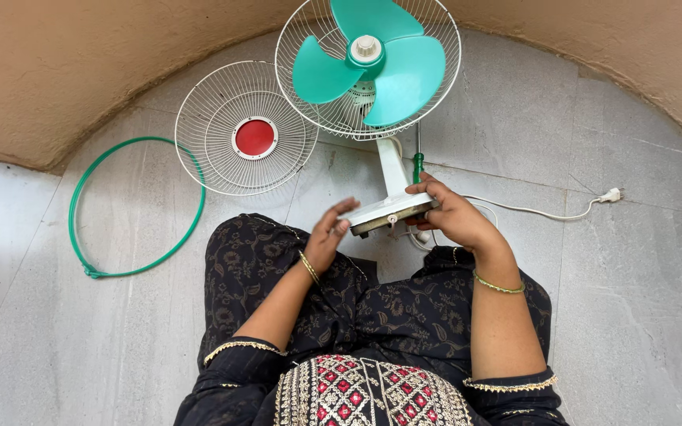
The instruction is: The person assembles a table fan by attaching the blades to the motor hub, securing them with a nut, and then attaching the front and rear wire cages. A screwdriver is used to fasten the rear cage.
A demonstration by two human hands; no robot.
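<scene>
A white table fan lies on its back on the stone floor, its turquoise blades (372,59) bare inside the rear wire guard (444,79). My right hand (451,213) grips the right end of the fan's white base (388,211), which is tipped up toward me. My left hand (329,233) hovers at the base's left end with fingers spread, holding nothing. A green-handled screwdriver (417,162) lies on the floor just beyond my right hand, beside the fan's neck (392,166).
The removed front wire guard with a red centre disc (254,138) lies left of the fan. A green plastic rim ring (132,205) lies further left. The white power cord and plug (605,196) trail right. A tan wall curves behind.
</scene>
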